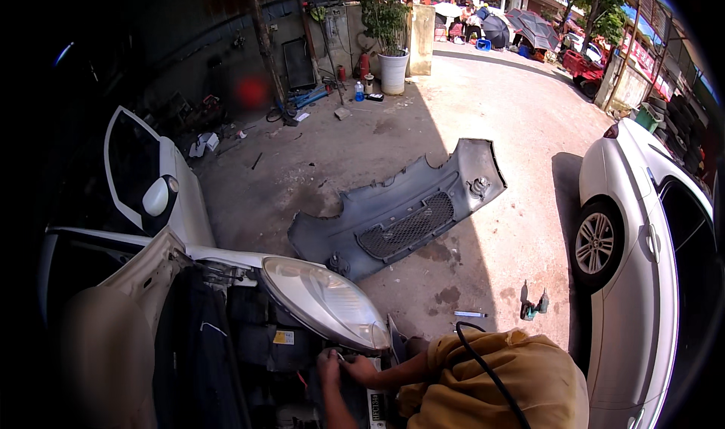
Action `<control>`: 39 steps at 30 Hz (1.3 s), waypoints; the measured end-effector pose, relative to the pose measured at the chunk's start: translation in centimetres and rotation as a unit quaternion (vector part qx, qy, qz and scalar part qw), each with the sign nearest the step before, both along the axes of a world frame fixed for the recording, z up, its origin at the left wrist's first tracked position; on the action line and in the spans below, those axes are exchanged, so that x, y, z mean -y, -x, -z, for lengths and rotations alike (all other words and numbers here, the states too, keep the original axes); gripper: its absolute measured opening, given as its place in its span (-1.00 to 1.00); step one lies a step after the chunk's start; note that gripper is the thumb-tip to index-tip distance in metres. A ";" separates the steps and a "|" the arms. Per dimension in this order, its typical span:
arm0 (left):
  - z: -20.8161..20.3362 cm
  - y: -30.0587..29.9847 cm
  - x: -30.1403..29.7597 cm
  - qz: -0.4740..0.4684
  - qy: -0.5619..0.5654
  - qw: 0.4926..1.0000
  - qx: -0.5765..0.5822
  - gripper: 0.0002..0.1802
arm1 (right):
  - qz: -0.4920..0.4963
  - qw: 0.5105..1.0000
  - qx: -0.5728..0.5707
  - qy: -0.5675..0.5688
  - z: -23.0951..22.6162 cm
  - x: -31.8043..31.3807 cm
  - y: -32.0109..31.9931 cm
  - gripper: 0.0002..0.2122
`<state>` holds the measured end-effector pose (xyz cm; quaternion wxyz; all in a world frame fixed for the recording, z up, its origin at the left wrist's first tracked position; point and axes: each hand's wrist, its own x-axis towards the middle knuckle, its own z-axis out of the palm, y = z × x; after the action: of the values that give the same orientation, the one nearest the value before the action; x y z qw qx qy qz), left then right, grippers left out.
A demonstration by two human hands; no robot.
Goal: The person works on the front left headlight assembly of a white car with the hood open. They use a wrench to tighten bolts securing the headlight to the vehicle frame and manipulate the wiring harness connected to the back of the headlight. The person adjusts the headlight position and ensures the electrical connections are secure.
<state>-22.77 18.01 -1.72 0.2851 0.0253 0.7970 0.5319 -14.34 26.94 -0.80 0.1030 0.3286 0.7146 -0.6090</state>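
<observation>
Left hand [328, 367] and right hand [361, 371], two in all, meet with bent fingers just below one smooth, clear, almond-shaped headlight [325, 299] on a white car [189, 210]; what either grips, I cannot tell. The right forearm [404, 371] reaches in sideways. One curved, dull-grey bumper [411, 186] with mesh [408, 225] lies on the ground [521, 127].

bumper [404, 196] looks like matt plastic, kinda scuffed. headlight [321, 297] is smooth, glossy and clear, car on the right [621, 331] has shiny smooth paint, shirt [491, 372] is creased matt cloth, ground [260, 183] looks like rough concrete.
</observation>
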 end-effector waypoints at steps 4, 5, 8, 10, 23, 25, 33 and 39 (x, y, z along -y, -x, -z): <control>1.3 -0.7 -0.1 -0.008 0.087 0.988 -0.128 -0.74 | -0.098 0.995 0.027 0.006 -0.4 -1.5 0.6 -0.65; -6.5 -1.8 -4.1 0.082 0.280 0.941 -0.171 -0.67 | -0.136 0.989 -0.055 0.020 2.8 -3.9 1.0 -0.69; -16.1 -4.0 -7.7 0.177 0.198 0.934 -0.240 -0.47 | -0.353 0.924 -0.129 -0.067 9.4 -7.9 1.9 -0.67; -25.2 -6.0 -10.4 0.299 -0.096 0.897 -0.312 -0.33 | -0.278 0.959 -0.031 -0.041 7.3 -8.9 2.6 -0.62; -40.4 -8.0 -16.1 0.395 -0.442 0.718 -0.364 -0.42 | -0.381 0.916 -0.123 0.033 1.8 -6.7 -0.1 -0.57; -40.7 -7.8 -15.9 0.384 -0.435 0.718 -0.385 -0.43 | -0.381 0.916 -0.124 0.030 1.7 -6.4 0.2 -0.57; -41.3 -7.9 -15.0 0.366 -0.414 0.720 -0.420 -0.47 | -0.376 0.918 -0.122 0.009 1.7 -5.9 1.0 -0.57; -42.1 -8.4 -14.0 0.361 -0.401 0.711 -0.451 -0.50 | -0.372 0.921 -0.114 -0.002 1.7 -5.8 1.0 -0.56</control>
<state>-14.40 31.99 40.39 0.0246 0.6601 0.4728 0.5833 -15.33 32.69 -2.50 0.2393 -0.0320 0.7934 -0.5588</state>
